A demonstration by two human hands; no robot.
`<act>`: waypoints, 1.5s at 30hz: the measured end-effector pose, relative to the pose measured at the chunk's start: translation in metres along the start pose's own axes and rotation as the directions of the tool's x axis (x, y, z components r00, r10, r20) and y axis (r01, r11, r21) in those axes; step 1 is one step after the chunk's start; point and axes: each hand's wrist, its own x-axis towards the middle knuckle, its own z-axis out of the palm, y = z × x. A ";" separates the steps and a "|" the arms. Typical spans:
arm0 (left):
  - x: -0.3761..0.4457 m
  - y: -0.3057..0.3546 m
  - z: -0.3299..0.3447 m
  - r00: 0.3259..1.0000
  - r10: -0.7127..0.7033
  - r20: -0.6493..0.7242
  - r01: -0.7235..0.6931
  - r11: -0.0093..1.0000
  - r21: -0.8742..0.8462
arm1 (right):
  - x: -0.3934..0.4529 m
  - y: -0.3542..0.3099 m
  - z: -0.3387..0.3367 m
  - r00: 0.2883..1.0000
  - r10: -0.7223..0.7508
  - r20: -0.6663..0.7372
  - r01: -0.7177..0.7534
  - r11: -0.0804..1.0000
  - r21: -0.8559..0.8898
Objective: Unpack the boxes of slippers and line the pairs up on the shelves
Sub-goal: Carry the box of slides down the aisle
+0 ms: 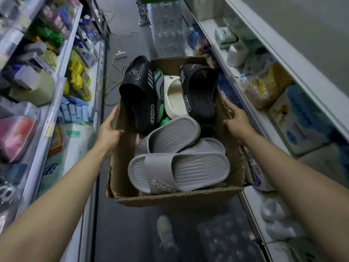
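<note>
Between stocked shelves [62, 59] lining a narrow shop aisle, an open cardboard box [175, 195] of grey slippers [179, 167], black slippers [139, 95] and a cream slipper [174, 97] is held aloft, gripped at its side walls by the left hand [109, 129] and right hand [236, 121].

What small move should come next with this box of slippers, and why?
Probably set the cardboard box down on the floor: both the left hand and the right hand hold its sides, so neither is free to lift out the grey slipper on top.
</note>
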 end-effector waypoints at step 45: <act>0.456 -0.071 0.091 0.979 -0.078 0.190 0.053 0.989 0.137 | 0.385 0.034 0.112 0.973 0.117 -0.200 -0.139 0.985 -0.100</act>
